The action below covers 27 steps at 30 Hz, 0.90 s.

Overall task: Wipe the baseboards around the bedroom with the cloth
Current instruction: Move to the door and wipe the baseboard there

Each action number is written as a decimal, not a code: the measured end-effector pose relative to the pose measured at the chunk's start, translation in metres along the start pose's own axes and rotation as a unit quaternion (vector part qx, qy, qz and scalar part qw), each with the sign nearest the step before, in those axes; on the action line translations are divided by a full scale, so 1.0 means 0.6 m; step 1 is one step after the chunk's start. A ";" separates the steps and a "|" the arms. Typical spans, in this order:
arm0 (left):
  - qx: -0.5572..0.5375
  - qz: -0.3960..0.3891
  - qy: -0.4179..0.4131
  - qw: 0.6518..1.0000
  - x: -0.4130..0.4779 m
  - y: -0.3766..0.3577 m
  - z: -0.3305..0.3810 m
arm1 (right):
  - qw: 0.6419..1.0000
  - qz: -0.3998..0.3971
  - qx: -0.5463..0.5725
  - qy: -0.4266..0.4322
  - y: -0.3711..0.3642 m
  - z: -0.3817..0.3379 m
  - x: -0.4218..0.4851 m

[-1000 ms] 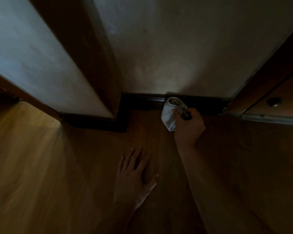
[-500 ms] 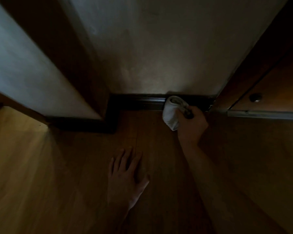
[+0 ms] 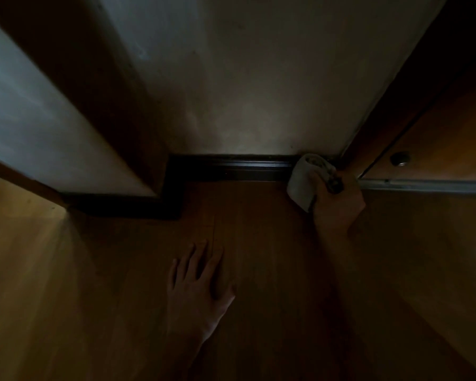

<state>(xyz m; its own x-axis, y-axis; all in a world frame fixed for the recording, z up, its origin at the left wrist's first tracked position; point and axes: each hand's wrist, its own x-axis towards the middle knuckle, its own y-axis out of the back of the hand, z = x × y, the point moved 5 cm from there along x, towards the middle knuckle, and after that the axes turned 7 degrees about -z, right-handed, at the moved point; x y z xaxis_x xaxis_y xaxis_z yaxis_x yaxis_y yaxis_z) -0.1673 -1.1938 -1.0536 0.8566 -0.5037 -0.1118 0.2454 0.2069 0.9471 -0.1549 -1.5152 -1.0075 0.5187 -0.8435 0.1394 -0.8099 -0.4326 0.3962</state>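
Observation:
A dark baseboard [image 3: 239, 169] runs along the foot of the pale wall and steps forward round a corner on the left. My right hand [image 3: 338, 207] grips a bunched white cloth [image 3: 302, 182] and holds it against the right end of the baseboard, next to the door frame. My left hand [image 3: 198, 287] lies flat on the wooden floor with its fingers spread, well in front of the baseboard. The room is dim.
A wooden door [image 3: 445, 138] with a round metal stop [image 3: 400, 158] stands at the right, above a metal threshold strip [image 3: 423, 185]. A projecting wall corner [image 3: 52, 127] with its own baseboard [image 3: 116, 204] fills the left. Wooden floor [image 3: 259, 270] spreads below.
My right hand has slid the cloth rightwards along the baseboard to its end at the door frame. My left hand has stayed flat on the floor.

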 end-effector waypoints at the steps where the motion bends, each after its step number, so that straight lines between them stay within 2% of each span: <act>1: -0.001 -0.001 0.000 1.000 0.000 -0.001 0.000 | 1.000 0.007 -0.003 -0.003 0.009 0.005 0.004; 12: -0.001 0.011 -0.002 1.000 -0.001 -0.001 0.001 | 0.996 0.079 -0.006 -0.050 0.041 0.029 0.000; 17: 0.024 0.004 -0.001 1.000 0.000 -0.003 0.000 | 0.998 0.052 -0.015 -0.022 0.017 0.010 -0.013; 22: 0.005 0.014 -0.006 1.000 0.000 0.000 0.001 | 0.996 0.081 -0.006 -0.034 0.021 0.012 -0.014; 27: 0.009 -0.003 -0.001 1.000 0.000 -0.005 -0.005 | 0.999 0.022 0.006 -0.026 -0.019 0.000 -0.026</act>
<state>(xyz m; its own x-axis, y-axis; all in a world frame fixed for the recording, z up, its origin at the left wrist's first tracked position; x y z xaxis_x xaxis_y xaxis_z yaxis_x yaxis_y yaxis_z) -0.1665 -1.1922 -1.0573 0.8540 -0.5070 -0.1169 0.2422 0.1886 0.9517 -0.1538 -1.4974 -1.0139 0.4682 -0.8768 0.1092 -0.8348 -0.3985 0.3799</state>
